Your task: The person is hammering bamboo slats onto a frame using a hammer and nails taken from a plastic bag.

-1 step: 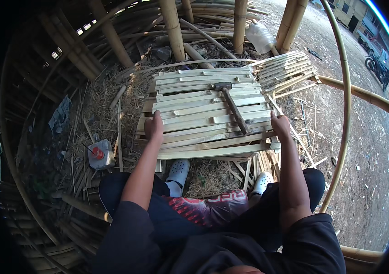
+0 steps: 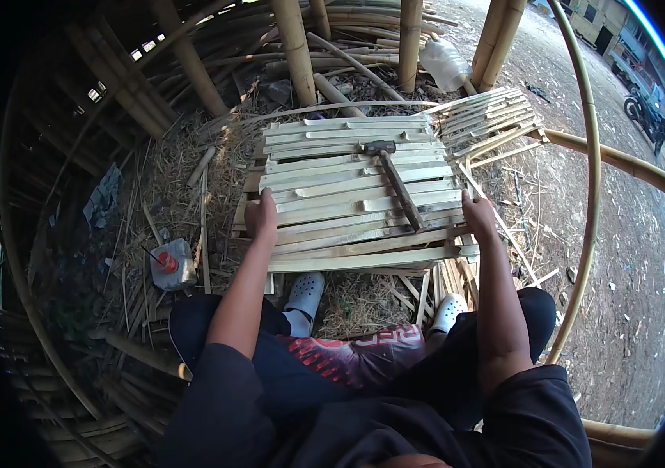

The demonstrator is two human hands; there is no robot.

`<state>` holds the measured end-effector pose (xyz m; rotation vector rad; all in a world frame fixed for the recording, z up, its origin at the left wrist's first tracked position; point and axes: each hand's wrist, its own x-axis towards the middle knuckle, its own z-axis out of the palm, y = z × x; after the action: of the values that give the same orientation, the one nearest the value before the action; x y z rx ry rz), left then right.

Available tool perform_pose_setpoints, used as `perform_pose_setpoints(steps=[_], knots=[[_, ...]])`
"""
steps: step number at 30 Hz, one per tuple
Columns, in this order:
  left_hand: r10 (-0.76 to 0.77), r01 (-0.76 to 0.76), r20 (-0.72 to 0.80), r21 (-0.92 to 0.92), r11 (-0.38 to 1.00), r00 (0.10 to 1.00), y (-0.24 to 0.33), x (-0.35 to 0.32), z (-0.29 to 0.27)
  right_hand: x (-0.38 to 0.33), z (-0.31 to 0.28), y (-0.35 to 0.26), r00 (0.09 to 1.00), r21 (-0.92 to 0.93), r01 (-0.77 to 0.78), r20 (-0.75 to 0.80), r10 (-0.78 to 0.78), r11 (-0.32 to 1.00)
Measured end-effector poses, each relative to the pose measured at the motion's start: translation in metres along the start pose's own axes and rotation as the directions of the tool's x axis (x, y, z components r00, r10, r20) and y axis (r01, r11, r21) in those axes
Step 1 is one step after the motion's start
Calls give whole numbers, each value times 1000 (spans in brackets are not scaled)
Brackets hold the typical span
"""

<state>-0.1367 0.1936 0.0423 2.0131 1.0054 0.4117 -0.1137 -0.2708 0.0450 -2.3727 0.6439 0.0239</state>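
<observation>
A panel of pale split-bamboo slats (image 2: 313, 206) lies in front of me, its slats running side to side with narrow gaps between. My left hand (image 2: 260, 215) grips its left edge, thumb up and fingers curled. At the opposite edge my right hand (image 2: 479, 214) is closed in the same way. Between them a hammer (image 2: 398, 187) rests on the slats, its dark head toward the far side and its wooden handle slanting toward my right hand. What supports the panel underneath is mostly hidden.
A smaller slatted piece (image 2: 488, 117) lies beyond the right corner. Bamboo posts (image 2: 293, 51) and a clear plastic jug (image 2: 445, 65) stand behind. At left, a red cup (image 2: 166, 262) sits on a pale block (image 2: 184, 273). Loose strips (image 2: 451, 277) lie near my feet.
</observation>
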Motion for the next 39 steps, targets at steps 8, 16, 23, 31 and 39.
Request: perform_pose_setpoints(steps=[8,16,23,31,39], knots=[[11,7,122,-141,990,992,-3,31,-6,-5,4,-3,1000,135,7,17,-9,991],[41,-27,161,-89,996,986,-12,40,6,-9,-3,-3,1000,192,28,7,-29,981],[48,-52,193,16,999,980,-30,46,14,-6,7,-5,994,208,-74,96,55,975],[46,-52,146,36,998,988,-41,50,21,7,33,6,995,309,-89,68,72,947],[74,-60,123,-117,991,990,-39,38,15,3,21,3,993,397,-86,109,47,914]])
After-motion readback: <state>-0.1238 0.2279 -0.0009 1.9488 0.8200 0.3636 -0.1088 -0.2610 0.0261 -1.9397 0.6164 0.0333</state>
